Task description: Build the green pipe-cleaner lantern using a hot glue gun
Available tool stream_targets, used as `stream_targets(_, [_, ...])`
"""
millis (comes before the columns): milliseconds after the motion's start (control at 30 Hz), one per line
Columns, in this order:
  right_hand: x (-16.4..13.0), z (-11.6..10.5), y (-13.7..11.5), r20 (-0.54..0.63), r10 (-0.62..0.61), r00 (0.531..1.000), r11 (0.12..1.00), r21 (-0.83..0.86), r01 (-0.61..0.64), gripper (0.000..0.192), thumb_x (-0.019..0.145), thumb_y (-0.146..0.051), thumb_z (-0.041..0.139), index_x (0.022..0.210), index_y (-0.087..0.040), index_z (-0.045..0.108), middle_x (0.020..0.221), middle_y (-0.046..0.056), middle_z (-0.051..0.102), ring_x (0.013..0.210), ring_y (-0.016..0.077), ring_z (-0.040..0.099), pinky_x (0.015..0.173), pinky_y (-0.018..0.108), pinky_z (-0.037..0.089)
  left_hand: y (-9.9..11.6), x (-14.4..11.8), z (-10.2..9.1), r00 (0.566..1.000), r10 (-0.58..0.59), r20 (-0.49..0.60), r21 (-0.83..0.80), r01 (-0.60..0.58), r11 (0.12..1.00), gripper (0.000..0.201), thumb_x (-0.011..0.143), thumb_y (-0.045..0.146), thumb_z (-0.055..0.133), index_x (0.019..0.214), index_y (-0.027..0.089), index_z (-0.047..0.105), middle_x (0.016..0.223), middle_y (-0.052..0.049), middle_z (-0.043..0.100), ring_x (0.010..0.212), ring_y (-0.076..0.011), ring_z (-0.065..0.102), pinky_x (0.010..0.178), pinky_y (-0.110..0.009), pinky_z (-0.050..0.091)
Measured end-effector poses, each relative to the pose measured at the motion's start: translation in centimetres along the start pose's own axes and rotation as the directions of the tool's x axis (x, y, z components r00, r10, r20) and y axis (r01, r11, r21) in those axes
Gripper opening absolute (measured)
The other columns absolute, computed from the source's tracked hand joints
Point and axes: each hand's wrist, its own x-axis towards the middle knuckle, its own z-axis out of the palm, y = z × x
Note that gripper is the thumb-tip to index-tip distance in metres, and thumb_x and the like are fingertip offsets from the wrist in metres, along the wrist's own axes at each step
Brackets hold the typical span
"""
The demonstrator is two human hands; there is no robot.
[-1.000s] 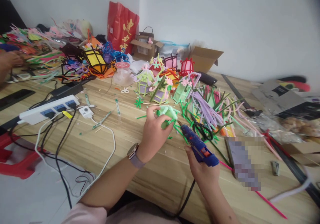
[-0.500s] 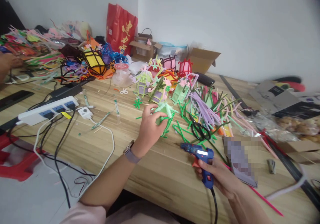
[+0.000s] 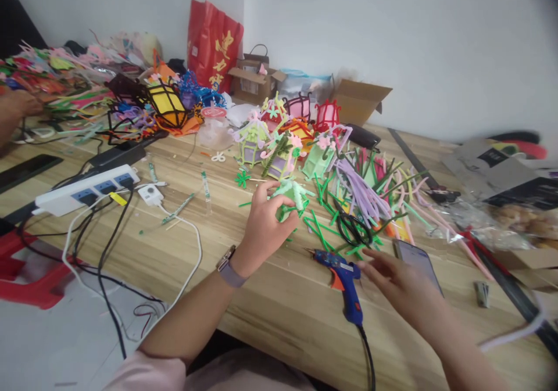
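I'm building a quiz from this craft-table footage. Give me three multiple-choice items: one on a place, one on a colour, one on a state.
1. Where does the glue gun lie?
A. on the wooden table
B. in the cardboard box
C. on the floor

2. What colour is the glue gun's body?
A. yellow
B. blue
C. white

3. What is the left hand doing?
A. resting flat
B. pressing the power strip
C. holding a green pipe-cleaner piece

Answers: 1 A, it rests on the tabletop beside the right hand; 2 B, blue with an orange trigger; 3 C, fingers closed round it.

Left hand (image 3: 264, 223) grips green pipe-cleaner piece (image 3: 291, 196); right hand (image 3: 399, 283) open beside blue glue gun (image 3: 342, 275) lying on desk (image 3: 270, 304).
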Motion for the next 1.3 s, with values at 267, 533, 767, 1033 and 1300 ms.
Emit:
stream_targets(267, [4.6,1.9,-8.5,-0.182,-0.537,0.824,0.835,0.022,0.55,0.019,0.089,-0.03,0.055,0.095,-0.022,0.072,0.09,0.007,0.072,0.081,0.0188,0.067,0.069,0.031,0.054,-0.1,0.1,0.0,1.0,-0.025,-0.004,-0.006,0.025,1.0,0.011,0.072,0.009,0.066,0.077,0.019,0.067,0.121,-0.009,0.052,0.119,-0.0253,0.052,0.106,-0.046,0.042])
stream_targets(533, [6.4,3.8,-10.4,-0.187,-0.567,0.802,0.802,0.093,0.589,0.015,0.089,-0.024,0.056,0.089,-0.022,0.072,0.09,0.005,0.072,0.08,0.0176,0.066,0.063,0.028,0.052,-0.1,0.2,-0.1,1.0,0.0,-0.015,-0.003,0.0,1.0,0.01,0.073,0.009,0.068,0.076,0.019,0.068,0.119,-0.009,0.053,0.118,-0.0246,0.053,0.105,-0.043,0.044])
stream_targets(767, [6.8,4.3,-10.3,-0.178,-0.556,0.812,0.778,0.234,0.584,0.012,0.087,-0.022,0.059,0.085,-0.022,0.071,0.086,0.005,0.071,0.076,0.0172,0.065,0.06,0.027,0.052,0.2,0.1,-0.1,1.0,-0.023,-0.015,0.034,0.023,0.999,0.01,0.073,0.01,0.068,0.074,0.02,0.068,0.119,-0.008,0.054,0.118,-0.025,0.053,0.103,-0.043,0.044])
stream_targets(1033, [6.8,4.2,-10.7,-0.159,-0.571,0.805,0.766,0.249,0.592,0.01,0.086,-0.024,0.06,0.081,-0.022,0.068,0.084,0.005,0.069,0.081,0.0188,0.064,0.07,0.032,0.052,0.4,0.2,-0.2,0.999,-0.022,-0.031,0.097,0.025,0.995,0.009,0.074,0.012,0.07,0.073,0.021,0.069,0.12,-0.008,0.056,0.119,-0.0266,0.05,0.104,-0.047,0.041])
stream_targets(1300, [6.9,4.0,-11.5,-0.145,-0.477,0.867,0.843,0.205,0.498,0.011,0.082,-0.03,0.063,0.082,-0.02,0.069,0.078,0.003,0.064,0.064,0.0148,0.057,0.061,0.029,0.046,0.6,0.2,-0.3,1.0,-0.014,-0.02,0.156,0.017,0.988,0.009,0.075,0.013,0.07,0.071,0.021,0.069,0.122,-0.007,0.057,0.121,-0.0283,0.046,0.106,-0.049,0.037])
